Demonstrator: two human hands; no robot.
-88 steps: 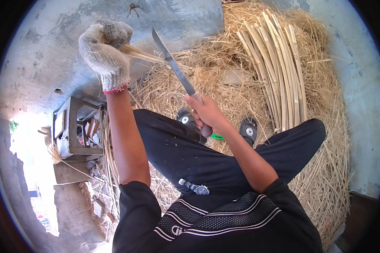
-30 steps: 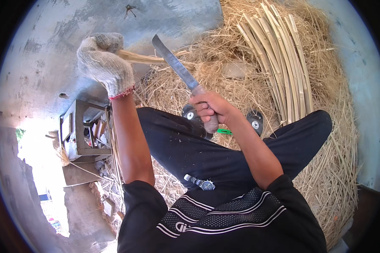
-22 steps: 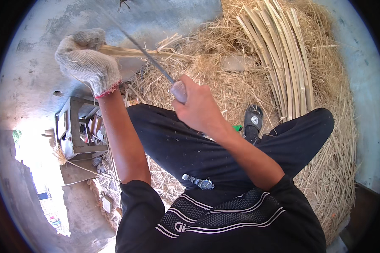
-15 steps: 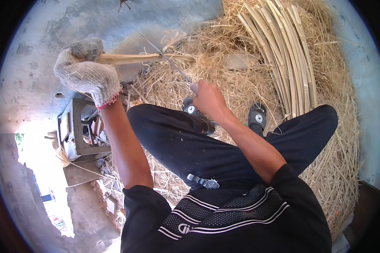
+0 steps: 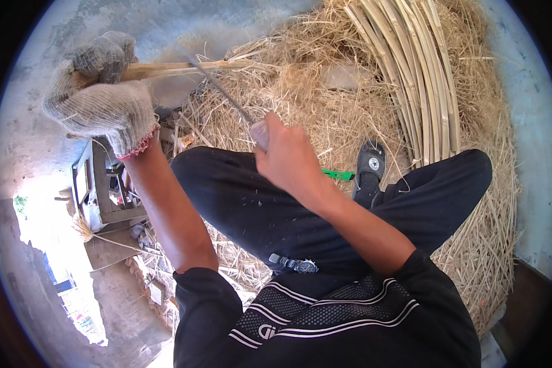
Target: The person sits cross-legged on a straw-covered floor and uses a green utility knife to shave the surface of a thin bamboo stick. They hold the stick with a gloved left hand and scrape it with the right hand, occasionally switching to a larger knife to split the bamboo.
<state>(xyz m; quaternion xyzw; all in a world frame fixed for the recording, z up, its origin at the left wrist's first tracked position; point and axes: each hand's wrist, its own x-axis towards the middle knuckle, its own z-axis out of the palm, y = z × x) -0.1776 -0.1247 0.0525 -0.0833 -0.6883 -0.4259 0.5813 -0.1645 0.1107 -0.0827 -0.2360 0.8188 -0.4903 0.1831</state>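
My left hand (image 5: 101,101), in a knitted grey-white work glove with a red cuff edge, is closed around the left end of a pale split strip of bamboo or wood (image 5: 178,69). The strip points right, over the straw, and fine shavings curl at its far end. Bare, my right hand (image 5: 291,156) is wrapped around the handle of a long thin-bladed knife (image 5: 229,97). Its blade slants up and left, slightly blurred, and crosses the strip near its middle; whether they touch I cannot tell.
Straw and shavings (image 5: 300,92) cover the floor. A bundle of long pale strips (image 5: 420,80) lies at the far right, beside a blue-grey wall (image 5: 533,184). A green object (image 5: 338,175) sits near my shoe (image 5: 371,162). At left stands a wooden frame (image 5: 113,208).
Both hands have shifted left, carrying the strip and the knife. My left hand is also a little farther away. The green object by my shoe has come into fuller view.
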